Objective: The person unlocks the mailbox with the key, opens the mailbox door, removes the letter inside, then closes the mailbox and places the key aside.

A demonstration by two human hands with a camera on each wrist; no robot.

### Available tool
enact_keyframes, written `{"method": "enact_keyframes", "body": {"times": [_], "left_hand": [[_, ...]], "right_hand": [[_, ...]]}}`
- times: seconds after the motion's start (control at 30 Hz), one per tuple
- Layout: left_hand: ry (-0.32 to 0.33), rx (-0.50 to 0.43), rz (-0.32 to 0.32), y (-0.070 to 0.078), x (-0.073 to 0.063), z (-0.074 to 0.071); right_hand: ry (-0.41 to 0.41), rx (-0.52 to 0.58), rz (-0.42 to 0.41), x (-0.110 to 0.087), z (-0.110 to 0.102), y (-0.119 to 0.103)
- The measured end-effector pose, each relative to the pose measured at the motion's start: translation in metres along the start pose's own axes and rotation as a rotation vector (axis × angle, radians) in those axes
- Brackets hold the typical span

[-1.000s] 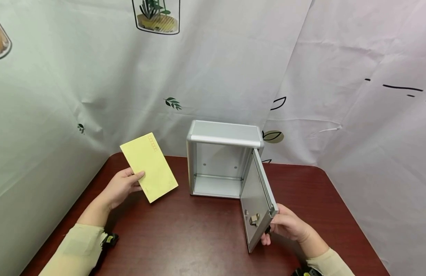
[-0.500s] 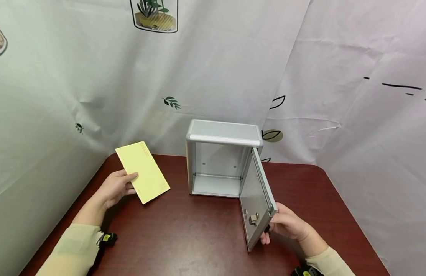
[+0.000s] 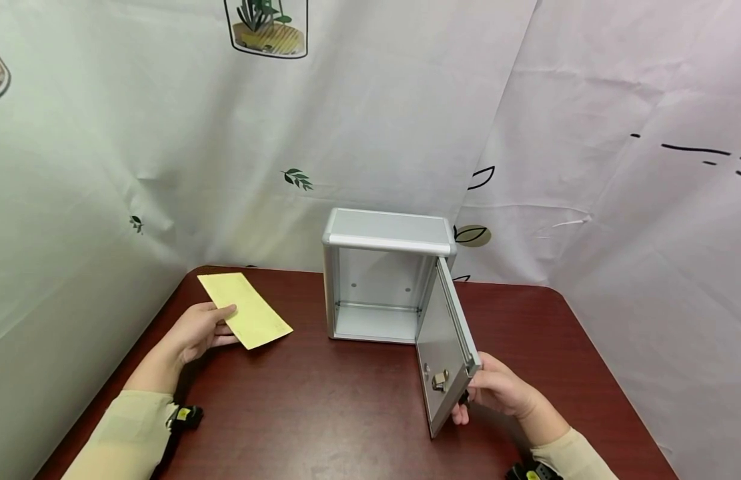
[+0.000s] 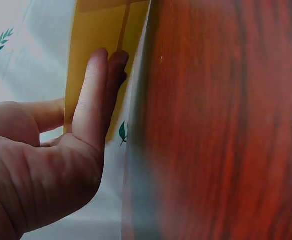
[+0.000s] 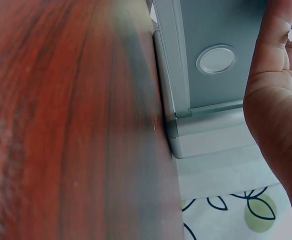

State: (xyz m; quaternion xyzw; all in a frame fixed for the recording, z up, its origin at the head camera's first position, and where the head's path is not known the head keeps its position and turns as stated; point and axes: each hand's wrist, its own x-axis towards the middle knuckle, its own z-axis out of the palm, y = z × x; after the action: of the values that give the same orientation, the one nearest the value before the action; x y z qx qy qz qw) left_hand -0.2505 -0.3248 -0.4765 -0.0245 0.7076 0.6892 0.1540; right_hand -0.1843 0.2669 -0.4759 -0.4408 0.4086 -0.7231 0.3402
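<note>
Left hand [image 3: 196,331]: fingers pinching yellow envelope [image 3: 247,311], thumb on top, over worktop [image 3: 322,407], left of box [image 3: 389,227]. Right hand [image 3: 500,392]: fingers gripping door [image 3: 440,333] near free edge, probably to hold box open; contact partly hidden.

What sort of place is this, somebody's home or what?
Perhaps a small makeshift filming booth, though I can't be sure: creased, printed white sheeting encloses the table at the back and both sides, and the person wears black wrist devices.
</note>
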Motion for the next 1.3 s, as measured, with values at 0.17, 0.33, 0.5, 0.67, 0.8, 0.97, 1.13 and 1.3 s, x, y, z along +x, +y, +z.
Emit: {"method": "enact_keyframes", "body": {"times": [0.17, 0.33, 0.5, 0.67, 0.8, 0.97, 1.13, 1.3], "left_hand": [[-0.022, -0.012, -0.033, -0.002, 0.001, -0.002], [0.008, 0.021, -0.037, -0.001, 0.001, -0.001], [0.039, 0.100, -0.053, 0.000, -0.001, -0.004], [0.046, 0.137, -0.073, 0.001, -0.003, -0.008], [0.072, 0.178, -0.084, 0.003, -0.006, -0.010], [0.114, 0.301, -0.085, 0.012, -0.011, -0.008], [0.133, 0.395, -0.079, 0.022, -0.017, -0.003], [0.134, 0.445, -0.074, 0.028, -0.022, 0.000]], "right_hand": [[0.003, -0.009, -0.003, -0.001, -0.001, 0.000], [0.001, -0.016, -0.009, -0.001, -0.002, 0.000], [-0.008, -0.025, -0.021, -0.001, -0.003, 0.000], [-0.011, -0.026, -0.018, -0.002, -0.003, 0.000], [-0.009, -0.028, -0.016, -0.002, -0.003, 0.000], [-0.010, -0.024, -0.017, -0.002, -0.003, 0.000], [-0.012, -0.022, -0.016, -0.002, -0.004, 0.000], [-0.011, -0.025, -0.014, -0.002, -0.004, 0.000]]}}
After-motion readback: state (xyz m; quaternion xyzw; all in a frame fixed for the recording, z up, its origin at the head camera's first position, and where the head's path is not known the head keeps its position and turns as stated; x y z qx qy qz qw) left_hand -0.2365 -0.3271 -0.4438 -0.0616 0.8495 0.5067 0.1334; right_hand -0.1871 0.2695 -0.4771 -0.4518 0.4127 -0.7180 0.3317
